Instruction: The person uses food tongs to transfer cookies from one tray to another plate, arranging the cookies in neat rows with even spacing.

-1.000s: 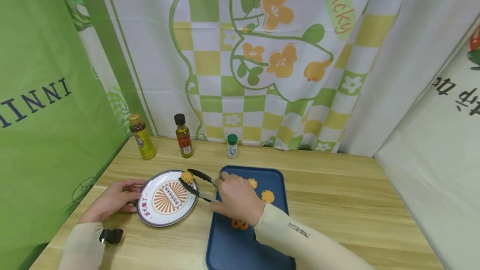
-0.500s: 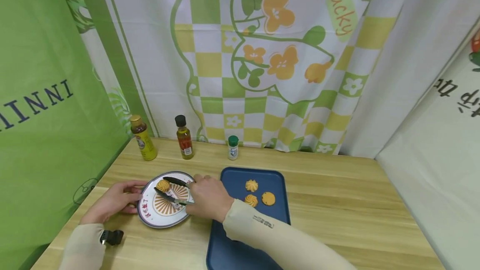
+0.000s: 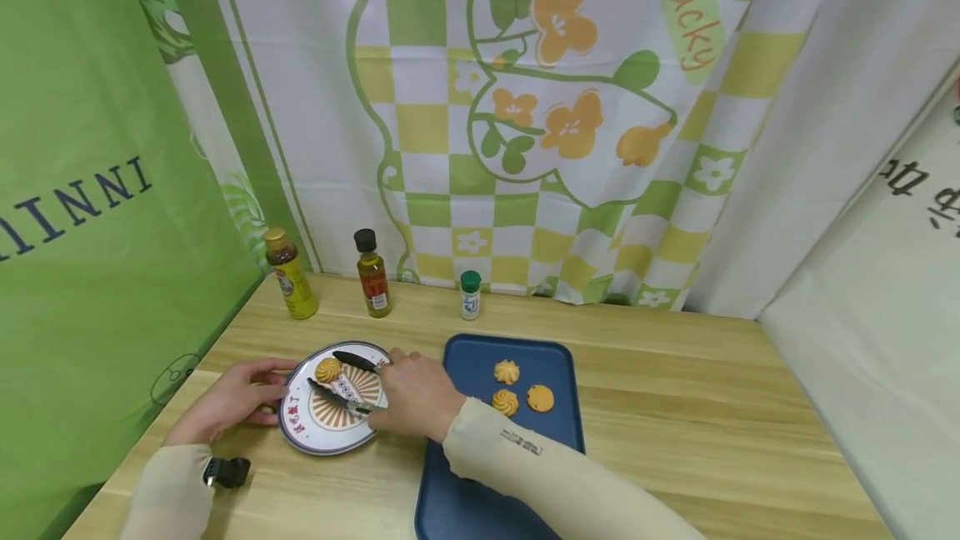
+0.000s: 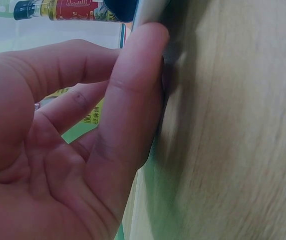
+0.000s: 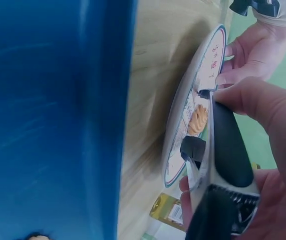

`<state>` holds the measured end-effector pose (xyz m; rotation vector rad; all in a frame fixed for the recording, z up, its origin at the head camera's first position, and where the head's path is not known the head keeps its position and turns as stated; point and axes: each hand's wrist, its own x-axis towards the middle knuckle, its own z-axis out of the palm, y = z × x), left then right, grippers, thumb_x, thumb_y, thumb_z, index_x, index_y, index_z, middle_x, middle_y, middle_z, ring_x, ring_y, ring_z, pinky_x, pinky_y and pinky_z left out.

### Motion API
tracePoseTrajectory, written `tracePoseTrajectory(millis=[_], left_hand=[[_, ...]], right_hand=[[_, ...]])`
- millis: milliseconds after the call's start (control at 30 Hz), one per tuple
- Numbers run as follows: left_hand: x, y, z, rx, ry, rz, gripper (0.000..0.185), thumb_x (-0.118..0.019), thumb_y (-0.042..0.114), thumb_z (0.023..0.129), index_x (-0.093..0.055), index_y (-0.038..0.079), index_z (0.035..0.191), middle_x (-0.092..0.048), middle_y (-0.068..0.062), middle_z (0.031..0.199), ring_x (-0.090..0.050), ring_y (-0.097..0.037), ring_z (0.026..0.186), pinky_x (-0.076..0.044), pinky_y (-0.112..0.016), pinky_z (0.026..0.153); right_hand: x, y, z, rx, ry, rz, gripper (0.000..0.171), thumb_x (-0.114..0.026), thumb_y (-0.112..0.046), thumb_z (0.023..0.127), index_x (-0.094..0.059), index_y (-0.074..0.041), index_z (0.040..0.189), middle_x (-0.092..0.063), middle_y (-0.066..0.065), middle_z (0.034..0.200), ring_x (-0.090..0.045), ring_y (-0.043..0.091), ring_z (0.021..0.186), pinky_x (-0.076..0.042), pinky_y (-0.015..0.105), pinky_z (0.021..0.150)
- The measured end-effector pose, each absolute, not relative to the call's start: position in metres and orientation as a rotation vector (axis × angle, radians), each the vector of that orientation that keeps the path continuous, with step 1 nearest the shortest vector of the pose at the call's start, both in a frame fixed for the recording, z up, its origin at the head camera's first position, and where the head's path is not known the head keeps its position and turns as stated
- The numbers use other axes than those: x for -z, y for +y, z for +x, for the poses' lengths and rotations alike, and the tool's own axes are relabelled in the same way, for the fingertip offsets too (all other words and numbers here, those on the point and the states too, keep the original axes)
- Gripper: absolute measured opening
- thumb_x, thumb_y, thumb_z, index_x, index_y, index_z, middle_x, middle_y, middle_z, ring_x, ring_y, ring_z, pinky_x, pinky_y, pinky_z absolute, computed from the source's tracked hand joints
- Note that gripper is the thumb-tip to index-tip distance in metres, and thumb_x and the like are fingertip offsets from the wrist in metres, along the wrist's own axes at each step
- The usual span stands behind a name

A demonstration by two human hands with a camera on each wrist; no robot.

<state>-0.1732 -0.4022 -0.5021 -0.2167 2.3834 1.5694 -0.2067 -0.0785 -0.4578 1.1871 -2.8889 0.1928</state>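
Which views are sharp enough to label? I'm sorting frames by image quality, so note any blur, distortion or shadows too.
Head view: evenly lit, sharp, wide-angle bending at the edges; cookie on the plate is clear. Left wrist view: the left hand fills the frame, the table is smeared. Right wrist view: the tray is a soft blur, the tongs fairly sharp, a soft shadow beside the plate.

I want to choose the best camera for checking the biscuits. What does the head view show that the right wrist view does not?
Only the head view shows the three cookies left on the blue tray, the green-capped shaker and the sleeves. Only the right wrist view shows closely the right hand gripping the black tongs. Both show the plate, the one cookie on it and the left hand touching its rim.
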Motion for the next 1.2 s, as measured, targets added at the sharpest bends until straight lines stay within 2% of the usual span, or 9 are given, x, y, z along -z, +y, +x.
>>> tracePoseTrajectory(millis=[267,433,533,633,667,767,867,1000,1200], left_hand=[[0.500,-0.401,-0.173,-1.567,2.380,-0.224,0.062,-0.062,-0.004,0.108,-0.040,-0.010,0.166,-0.060,-0.023,0.129,-0.071,-0.018,0.080,-0.073,-0.032,0.072],[0.498,-0.399,-0.172,-1.555,2.392,-0.221,0.062,-0.062,-0.004,0.108,-0.040,-0.011,0.166,-0.061,-0.022,0.127,-0.071,-0.018,0.080,-0.073,-0.032,0.071],[0.497,-0.399,-0.171,-1.549,2.397,-0.225,0.062,-0.062,-0.004,0.108,-0.040,-0.010,0.166,-0.061,-0.022,0.127,-0.071,-0.018,0.081,-0.073,-0.033,0.071],[0.497,-0.400,-0.171,-1.551,2.396,-0.230,0.062,-0.062,-0.004,0.108,-0.040,-0.010,0.166,-0.061,-0.022,0.127,-0.071,-0.018,0.081,-0.073,-0.033,0.072],[0.497,-0.400,-0.171,-1.551,2.395,-0.232,0.063,-0.062,-0.004,0.108,-0.040,-0.010,0.166,-0.061,-0.023,0.128,-0.071,-0.018,0.081,-0.073,-0.033,0.072],[0.497,-0.400,-0.170,-1.553,2.395,-0.237,0.063,-0.062,-0.004,0.108,-0.040,-0.010,0.166,-0.060,-0.023,0.128,-0.071,-0.018,0.081,-0.073,-0.033,0.072],[0.496,-0.400,-0.170,-1.556,2.396,-0.239,0.063,-0.063,-0.004,0.107,-0.040,-0.010,0.166,-0.060,-0.024,0.129,-0.071,-0.018,0.082,-0.073,-0.033,0.072],[0.497,-0.400,-0.171,-1.559,2.395,-0.235,0.063,-0.063,-0.003,0.107,-0.041,-0.011,0.165,-0.061,-0.024,0.129,-0.071,-0.018,0.081,-0.074,-0.033,0.072],[0.499,-0.400,-0.172,-1.562,2.393,-0.224,0.062,-0.063,-0.004,0.108,-0.041,-0.011,0.165,-0.062,-0.023,0.127,-0.071,-0.018,0.081,-0.074,-0.033,0.072]], right_hand=[[0.459,-0.067,-0.205,-0.312,-2.876,1.175,0.036,-0.085,-0.047,0.088,-0.080,-0.013,0.098,-0.069,0.001,0.102,-0.056,0.011,0.076,-0.047,0.025,0.053],[0.456,-0.052,-0.202,-0.414,-2.847,1.129,0.035,-0.083,-0.046,0.088,-0.080,-0.013,0.097,-0.065,-0.002,0.095,-0.051,0.009,0.072,-0.044,0.022,0.054],[0.456,-0.042,-0.200,-0.454,-2.841,1.085,0.043,-0.083,-0.047,0.089,-0.082,-0.008,0.105,-0.066,0.000,0.096,-0.051,0.009,0.073,-0.047,0.022,0.057],[0.454,-0.030,-0.198,-0.493,-2.847,1.032,0.051,-0.084,-0.047,0.089,-0.082,-0.002,0.114,-0.071,0.005,0.102,-0.058,0.012,0.076,-0.055,0.025,0.061],[0.453,-0.026,-0.198,-0.501,-2.846,1.018,0.053,-0.084,-0.047,0.089,-0.082,-0.001,0.117,-0.074,0.008,0.108,-0.064,0.015,0.081,-0.060,0.028,0.066],[0.452,-0.014,-0.198,-0.519,-2.845,0.997,0.053,-0.085,-0.046,0.090,-0.082,0.000,0.116,-0.076,0.012,0.112,-0.069,0.020,0.084,-0.064,0.031,0.069],[0.452,-0.003,-0.198,-0.521,-2.833,0.989,0.052,-0.085,-0.047,0.091,-0.082,0.000,0.114,-0.075,0.011,0.107,-0.065,0.017,0.080,-0.060,0.028,0.065],[0.456,0.009,-0.197,-0.537,-2.817,0.958,0.051,-0.087,-0.046,0.090,-0.082,-0.001,0.112,-0.072,0.008,0.099,-0.053,0.011,0.071,-0.049,0.022,0.056],[0.457,0.033,-0.194,-0.518,-2.779,0.931,0.048,-0.088,-0.043,0.088,-0.082,0.000,0.110,-0.066,0.004,0.090,-0.049,0.010,0.068,-0.048,0.023,0.056]])
